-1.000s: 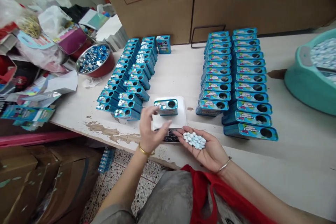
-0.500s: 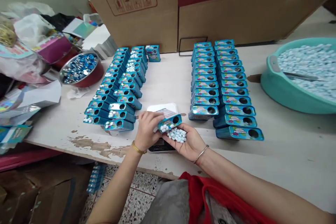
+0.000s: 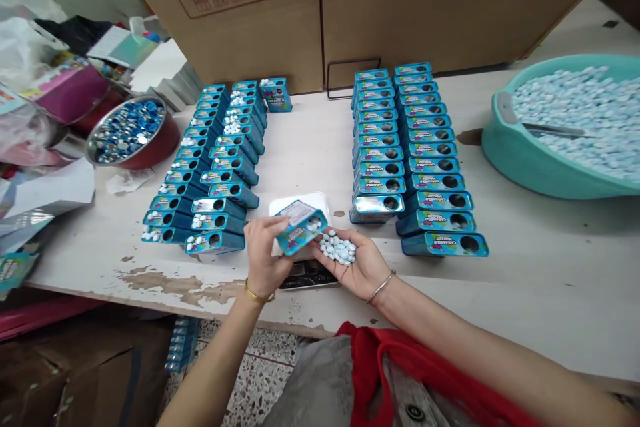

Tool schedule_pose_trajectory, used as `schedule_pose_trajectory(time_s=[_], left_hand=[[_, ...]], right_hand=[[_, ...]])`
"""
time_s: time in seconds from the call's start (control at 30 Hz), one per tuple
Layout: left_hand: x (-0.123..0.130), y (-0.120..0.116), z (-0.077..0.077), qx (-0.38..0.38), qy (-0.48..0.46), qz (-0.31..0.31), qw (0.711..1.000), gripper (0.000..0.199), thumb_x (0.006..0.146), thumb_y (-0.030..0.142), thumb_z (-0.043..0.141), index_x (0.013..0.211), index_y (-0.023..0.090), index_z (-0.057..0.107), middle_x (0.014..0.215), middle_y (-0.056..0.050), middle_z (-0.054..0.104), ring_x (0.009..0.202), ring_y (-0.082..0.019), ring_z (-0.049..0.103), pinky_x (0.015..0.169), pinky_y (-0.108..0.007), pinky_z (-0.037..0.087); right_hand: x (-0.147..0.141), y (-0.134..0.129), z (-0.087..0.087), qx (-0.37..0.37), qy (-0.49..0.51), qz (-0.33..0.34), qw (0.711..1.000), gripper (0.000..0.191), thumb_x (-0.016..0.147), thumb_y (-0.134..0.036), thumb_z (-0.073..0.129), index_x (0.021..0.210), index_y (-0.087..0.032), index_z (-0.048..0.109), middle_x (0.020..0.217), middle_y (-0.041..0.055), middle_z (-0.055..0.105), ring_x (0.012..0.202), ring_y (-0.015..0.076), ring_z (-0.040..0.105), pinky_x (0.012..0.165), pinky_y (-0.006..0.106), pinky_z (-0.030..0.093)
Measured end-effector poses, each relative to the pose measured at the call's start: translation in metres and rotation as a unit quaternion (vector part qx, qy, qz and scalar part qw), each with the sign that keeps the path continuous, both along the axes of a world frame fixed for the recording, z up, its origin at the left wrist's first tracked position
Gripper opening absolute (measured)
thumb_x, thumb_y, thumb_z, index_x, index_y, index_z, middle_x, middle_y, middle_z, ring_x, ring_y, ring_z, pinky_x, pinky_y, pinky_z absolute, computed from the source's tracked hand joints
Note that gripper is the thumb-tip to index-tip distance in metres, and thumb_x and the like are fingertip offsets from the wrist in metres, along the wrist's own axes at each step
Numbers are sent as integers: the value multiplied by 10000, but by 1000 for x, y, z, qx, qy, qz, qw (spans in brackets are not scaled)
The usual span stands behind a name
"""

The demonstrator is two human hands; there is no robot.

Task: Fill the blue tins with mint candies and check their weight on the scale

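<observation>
My left hand (image 3: 263, 255) grips a blue candy box (image 3: 296, 237) by its side, tilted so that its top slants toward my other palm. Several pale candies lie at the round hole in that top. My right hand (image 3: 369, 268) is cupped, palm up, under a heap of small pale blue and white candies (image 3: 338, 248), just right of the box. Below both hands is a white kitchen scale (image 3: 320, 200), partly covered by them. Left of my hands stand two rows of blue boxes (image 3: 227, 241), many with candies on their tops.
More blue boxes (image 3: 443, 245) with round holes stand in two rows on the right. Beyond them is a turquoise tub (image 3: 505, 163) of candies with a metal utensil. A bowl (image 3: 160, 150) of shiny blue pieces stands left. Large cartons (image 3: 400, 27) line the back.
The box in my left hand has moved slightly left and turned, and the candies on its top have shifted toward the hole. My right hand still cups its heap. The view has shifted slightly.
</observation>
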State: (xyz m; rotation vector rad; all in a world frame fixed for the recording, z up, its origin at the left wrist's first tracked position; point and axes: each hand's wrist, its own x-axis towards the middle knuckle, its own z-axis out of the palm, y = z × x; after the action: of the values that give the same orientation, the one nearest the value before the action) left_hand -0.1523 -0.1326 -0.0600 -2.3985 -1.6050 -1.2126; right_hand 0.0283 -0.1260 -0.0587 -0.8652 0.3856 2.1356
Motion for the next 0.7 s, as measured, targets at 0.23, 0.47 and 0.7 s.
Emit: schedule_pose_trajectory(time_s=[0.23,0.47,0.7], left_hand=[[-13,14,-17,-158,-202,69,964,431,749,409,712,1078,194,535,964,-22,597,864,-170,604,802,-319,509],[-28,30,-8,-88,-256,0,963,796,624,419,791,1331,280,455,1153,-70,598,1090,-289,569,984,-476,428],[-32,0,0,-45,-244,33,968,646,735,362,705,1327,264,467,1140,-74,597,1025,-235,592,922,-422,456]], right_hand=[[40,-4,27,45,40,29,998,197,843,-139,475,974,-53,595,885,156,722,901,229,711,795,308,589],[176,67,97,274,-216,-162,923,226,880,-161,414,903,-137,638,929,102,711,853,151,694,663,233,586],[325,131,73,197,-778,-119,584,289,917,-123,389,958,-31,660,974,216,661,785,134,659,583,291,450]])
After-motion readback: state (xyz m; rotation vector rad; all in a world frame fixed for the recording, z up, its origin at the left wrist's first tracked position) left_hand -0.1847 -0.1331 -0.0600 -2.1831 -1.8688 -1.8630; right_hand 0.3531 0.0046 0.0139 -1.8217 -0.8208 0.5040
